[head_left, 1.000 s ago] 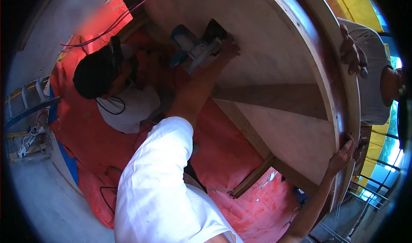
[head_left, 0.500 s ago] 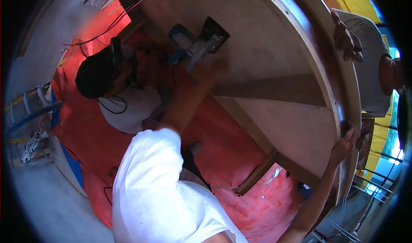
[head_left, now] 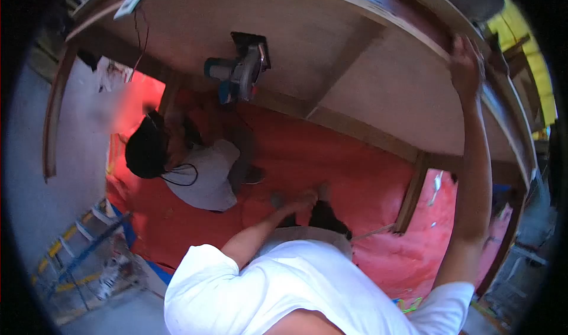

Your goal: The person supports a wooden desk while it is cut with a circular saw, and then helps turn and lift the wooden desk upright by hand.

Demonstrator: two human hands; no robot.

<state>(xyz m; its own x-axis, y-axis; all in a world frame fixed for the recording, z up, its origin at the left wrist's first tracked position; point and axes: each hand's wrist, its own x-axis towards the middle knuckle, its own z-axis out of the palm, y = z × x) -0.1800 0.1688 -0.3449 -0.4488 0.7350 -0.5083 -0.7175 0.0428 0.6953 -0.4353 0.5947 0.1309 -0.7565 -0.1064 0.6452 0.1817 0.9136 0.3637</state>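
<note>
Well, right hand (head_left: pixel 466 66) on curved rim (head_left: pixel 409 17) (glossy wood)

Past the left hand (head_left: pixel 306 199), a hand could pass over the open stretch of red sheet (head_left: pixel 331 151) as far as the panel (head_left: pixel 402 89). The crouching co-worker (head_left: pixel 204 181) and the circular saw (head_left: pixel 242 75) at the panel block the left side, while a wooden post (head_left: pixel 411 196) and the raised right arm (head_left: pixel 473 175) narrow the right, its right hand (head_left: pixel 466 63) on the panel's edge

Broad brownish panel (head_left: pixel 408 86), curved-edged
</note>
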